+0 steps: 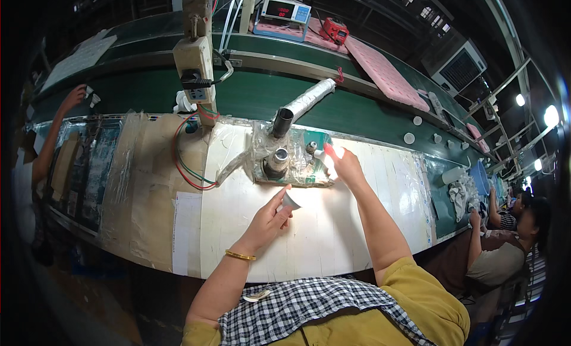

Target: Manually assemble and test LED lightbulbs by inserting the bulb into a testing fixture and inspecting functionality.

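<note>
My left hand [266,224] is closed around a small whitish cone-shaped piece [290,201], just in front of a tape-wrapped test board [318,138]. With my right hand [350,167] I grip a glowing light bulb [325,158] at the board's right side. Its narrow end points toward a small metal fitting [311,147]; whether they touch cannot be made out. On the board's left part stands a dark round holder with a metal top [276,163]. Behind it rises a black tube [282,122], next to a silver-wrapped bar [310,100].
A post with a power outlet [193,69] and red and green wires [178,152] stands left of the board. Beyond runs a green conveyor belt [250,90] with several white bulb parts [409,138] at right. A digital meter [285,11] sits behind. Other people work at both sides.
</note>
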Motion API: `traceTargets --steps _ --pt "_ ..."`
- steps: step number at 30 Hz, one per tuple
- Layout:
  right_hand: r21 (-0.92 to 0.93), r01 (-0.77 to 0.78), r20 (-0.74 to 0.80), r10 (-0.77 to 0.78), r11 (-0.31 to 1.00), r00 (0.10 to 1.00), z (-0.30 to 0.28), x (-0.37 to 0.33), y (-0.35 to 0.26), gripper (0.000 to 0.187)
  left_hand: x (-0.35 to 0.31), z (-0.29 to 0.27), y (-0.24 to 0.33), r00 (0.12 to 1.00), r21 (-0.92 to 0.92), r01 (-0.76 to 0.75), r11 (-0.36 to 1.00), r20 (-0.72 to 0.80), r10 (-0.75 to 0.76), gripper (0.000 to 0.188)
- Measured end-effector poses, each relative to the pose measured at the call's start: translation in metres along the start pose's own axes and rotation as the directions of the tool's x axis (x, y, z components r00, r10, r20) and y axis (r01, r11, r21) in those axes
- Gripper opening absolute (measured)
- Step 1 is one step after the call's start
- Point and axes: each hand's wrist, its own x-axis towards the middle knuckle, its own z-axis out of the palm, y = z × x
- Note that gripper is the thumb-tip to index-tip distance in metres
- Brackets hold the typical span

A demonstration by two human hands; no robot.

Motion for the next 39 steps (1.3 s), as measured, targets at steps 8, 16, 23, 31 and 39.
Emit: traceTargets --steps 8,16,23,31,39 --pt "-0.128 0.009 -0.011 -0.011 0.992 1.000 -0.007 -0.012 -0.024 0.062 -0.002 -0.002 -0.001 0.999 0.036 0.037 0.999 -0.020 -0.036 0.046" --pt "-0.163 0.040 -0.009 -0.042 0.986 0.999 -0.001 0.002 0.004 0.063 -0.004 0.005 0.003 0.995 -0.061 0.058 0.996 -0.080 -0.063 0.042" --pt "0.050 0.016 0.141 -0.022 0.999 0.990 -0.002 -0.022 -0.004 0.045 0.001 -0.003 -0.003 0.990 -0.075 -0.037 0.997 -0.136 0.026 0.031" --pt "0.445 0.141 0.398 -0.337 0.884 0.853 0.019 -0.090 0.008 0.056 0.003 0.001 -0.003 0.990 -0.071 -0.081 0.994 -0.119 0.072 0.028" --pt "0.325 0.255 0.262 -0.345 0.911 0.901 0.012 -0.077 0.010 0.052 0.003 0.006 -0.007 0.992 -0.036 -0.083 0.996 -0.103 0.079 0.038"
